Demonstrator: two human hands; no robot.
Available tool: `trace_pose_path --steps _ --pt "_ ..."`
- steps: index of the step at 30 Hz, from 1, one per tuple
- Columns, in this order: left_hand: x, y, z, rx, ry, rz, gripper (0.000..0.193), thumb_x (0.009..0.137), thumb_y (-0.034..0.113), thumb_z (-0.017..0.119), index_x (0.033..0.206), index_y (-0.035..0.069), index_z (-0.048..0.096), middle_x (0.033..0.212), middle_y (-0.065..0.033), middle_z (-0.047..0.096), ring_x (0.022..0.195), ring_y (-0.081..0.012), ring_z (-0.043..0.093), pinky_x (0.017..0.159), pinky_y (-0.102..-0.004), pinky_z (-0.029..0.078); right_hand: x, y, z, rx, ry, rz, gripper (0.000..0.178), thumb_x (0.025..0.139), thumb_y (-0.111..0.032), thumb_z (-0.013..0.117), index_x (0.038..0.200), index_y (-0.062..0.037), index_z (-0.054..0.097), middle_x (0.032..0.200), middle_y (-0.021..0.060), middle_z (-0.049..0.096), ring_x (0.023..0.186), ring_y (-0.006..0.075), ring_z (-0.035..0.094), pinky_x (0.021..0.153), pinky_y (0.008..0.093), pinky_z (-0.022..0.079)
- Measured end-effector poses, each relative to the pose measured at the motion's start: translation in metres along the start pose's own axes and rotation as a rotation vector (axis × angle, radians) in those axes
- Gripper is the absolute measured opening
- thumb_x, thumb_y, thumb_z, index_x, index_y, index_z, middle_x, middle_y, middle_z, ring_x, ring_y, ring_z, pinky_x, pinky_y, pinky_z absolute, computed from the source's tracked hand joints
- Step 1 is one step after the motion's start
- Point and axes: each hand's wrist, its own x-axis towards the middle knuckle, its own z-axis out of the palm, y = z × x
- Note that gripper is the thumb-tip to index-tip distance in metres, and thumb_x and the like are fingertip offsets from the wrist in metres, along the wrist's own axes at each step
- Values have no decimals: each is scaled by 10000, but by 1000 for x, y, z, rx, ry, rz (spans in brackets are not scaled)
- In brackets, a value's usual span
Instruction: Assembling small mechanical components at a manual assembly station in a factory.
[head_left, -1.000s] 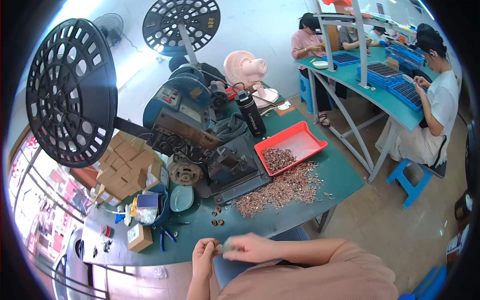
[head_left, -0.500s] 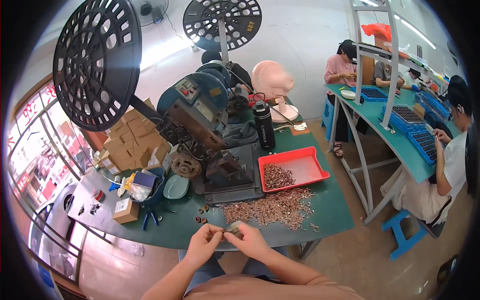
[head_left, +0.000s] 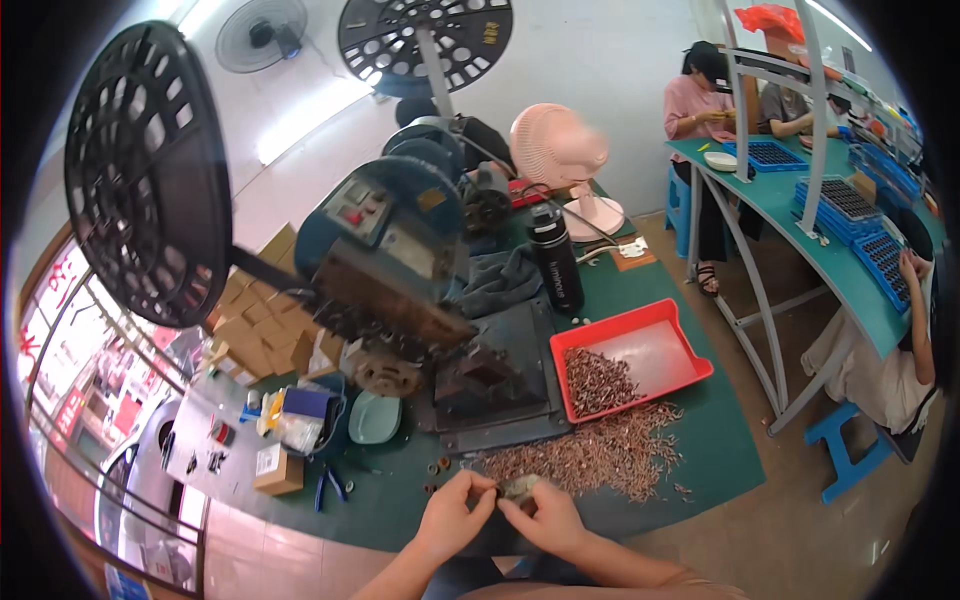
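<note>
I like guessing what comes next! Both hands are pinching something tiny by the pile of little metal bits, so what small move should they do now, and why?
Probably keep the small grey piece pinched and finish fitting it, since the left hand and right hand meet on it beside the loose metal pieces.

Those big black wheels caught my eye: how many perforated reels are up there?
2: one large reel at upper left beside the blue machine, another reel at top centre behind it. Others may be hidden.

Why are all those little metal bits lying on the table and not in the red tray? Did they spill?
A loose heap of small metal pieces lies on the green table, beside the red tray that holds more. It looks spilled or tipped out. Both hands pinch a small piece at the pile's edge.
</note>
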Motion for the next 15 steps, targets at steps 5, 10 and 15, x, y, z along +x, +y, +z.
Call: trace_pose_path --steps 5,10,15 --pt "6 -10 2 165 -31 108 139 801 76 667 894 -1 597 812 -104 652 757 -173 654 699 -282 511 -3 12 4 54 -22 91 239 831 -250 681 923 -44 601 736 96 607 585 166 612 531 311 473" --pt "-2 -4 9 188 5 171 129 790 70 667 874 5 593 813 -111 648 739 -196 652 684 -292 509 -3 16 2 17 -5 19 232 836 -255 662 905 -48 585 743 130 603 615 255 613 550 345 472" --pt "-15 1 17 206 102 261 130 804 64 650 906 -1 601 842 -113 651 781 -191 655 722 -286 507 0 19 0 -7 96 -104 197 824 -195 681 885 -36 582 694 73 575 583 141 562 526 299 447"
